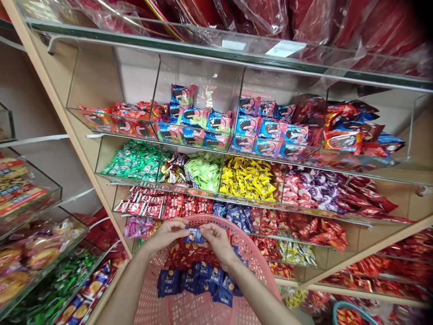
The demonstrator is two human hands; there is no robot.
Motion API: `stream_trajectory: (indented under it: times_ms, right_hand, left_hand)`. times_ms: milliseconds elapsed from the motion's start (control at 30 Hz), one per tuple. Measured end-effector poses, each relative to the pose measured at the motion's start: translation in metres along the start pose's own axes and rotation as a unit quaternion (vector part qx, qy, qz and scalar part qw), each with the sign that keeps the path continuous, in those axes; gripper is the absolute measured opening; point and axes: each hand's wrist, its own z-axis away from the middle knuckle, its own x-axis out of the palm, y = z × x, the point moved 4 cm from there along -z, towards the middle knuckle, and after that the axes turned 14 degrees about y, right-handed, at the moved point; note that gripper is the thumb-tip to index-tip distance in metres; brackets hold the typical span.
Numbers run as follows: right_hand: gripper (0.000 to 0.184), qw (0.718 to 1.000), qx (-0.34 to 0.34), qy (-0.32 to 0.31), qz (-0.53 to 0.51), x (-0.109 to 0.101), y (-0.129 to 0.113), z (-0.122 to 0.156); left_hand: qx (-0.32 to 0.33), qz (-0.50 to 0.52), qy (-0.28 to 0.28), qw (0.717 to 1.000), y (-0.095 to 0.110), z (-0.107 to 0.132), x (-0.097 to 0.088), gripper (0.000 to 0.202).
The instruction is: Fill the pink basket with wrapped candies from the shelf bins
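Observation:
Both of my hands pinch a small dark blue candy packet (194, 235) over a pink plastic basket (257, 266). My left hand (165, 234) grips its left end and my right hand (216, 238) grips its right end. Several more dark blue packets (196, 280) lie in the basket, with red packets (182, 255) behind them. Just beyond my hands, a shelf bin holds the same blue packets (237, 214).
Clear tiered bins fill a slanted wooden shelf: blue biscuit packs (267, 131) on top, green (135, 159), light green (204, 171), yellow (248, 178) and purple-white sweets (314, 187) below, red packets (152, 203) lower. More bins stand at the left (30, 198). A teal basket rim (352, 309) shows bottom right.

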Motion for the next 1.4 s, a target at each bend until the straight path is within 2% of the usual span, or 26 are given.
stream_trajectory:
  times_ms: [133, 333, 400, 500, 633, 733, 800, 900, 1000, 1100, 1167, 1400]
  right_hand:
    - [0.039, 0.999, 0.03, 0.014, -0.018, -0.004, 0.003, 0.001]
    - [0.032, 0.999, -0.012, 0.028, -0.045, -0.006, 0.004, -0.002]
    - [0.032, 0.998, -0.007, 0.04, -0.048, -0.006, 0.003, -0.002]
    - [0.033, 0.996, 0.027, 0.043, -0.067, -0.002, 0.0, -0.001]
    - [0.033, 0.991, 0.106, -0.025, -0.083, 0.01, 0.005, 0.004]
    - [0.033, 0.988, 0.132, -0.031, -0.08, 0.015, 0.012, 0.006]
    - [0.031, 0.99, 0.112, -0.007, -0.081, 0.014, 0.013, 0.004]
    - [0.028, 0.997, 0.048, 0.016, -0.066, 0.008, 0.005, 0.002]
    - [0.03, 1.0, 0.007, -0.026, 0.002, 0.005, -0.001, 0.006]
    - [0.034, 0.991, 0.012, -0.106, 0.085, 0.009, 0.001, 0.014]
    - [0.033, 0.984, 0.008, -0.131, 0.118, 0.012, 0.004, 0.017]
    - [0.035, 0.985, 0.016, -0.107, 0.135, 0.016, 0.018, 0.018]
  left_hand:
    - [0.012, 0.001, -0.002, 1.0, 0.001, 0.0, -0.001, 0.025]
    - [0.023, 0.023, 0.007, 0.999, 0.0, 0.0, 0.0, 0.027]
    - [0.015, 0.033, 0.016, 0.999, -0.001, 0.0, 0.0, 0.027]
    - [0.001, 0.049, 0.037, 0.998, -0.001, 0.0, -0.001, 0.028]
    - [0.007, 0.049, 0.051, 0.997, -0.001, -0.001, 0.0, 0.027]
    - [0.007, 0.042, 0.052, 0.998, -0.002, -0.002, 0.001, 0.026]
    - [0.006, 0.042, 0.04, 0.998, -0.003, -0.002, 0.003, 0.026]
    - [0.005, 0.054, 0.012, 0.998, -0.005, -0.002, 0.006, 0.027]
    - [0.01, 0.052, 0.001, 0.999, -0.003, -0.002, 0.007, 0.031]
    - [0.017, 0.042, -0.001, 0.999, -0.001, -0.001, 0.006, 0.029]
    - [0.015, 0.052, -0.001, 0.999, -0.001, -0.001, 0.006, 0.026]
    - [0.001, 0.078, 0.021, 0.997, -0.008, -0.002, 0.005, 0.025]
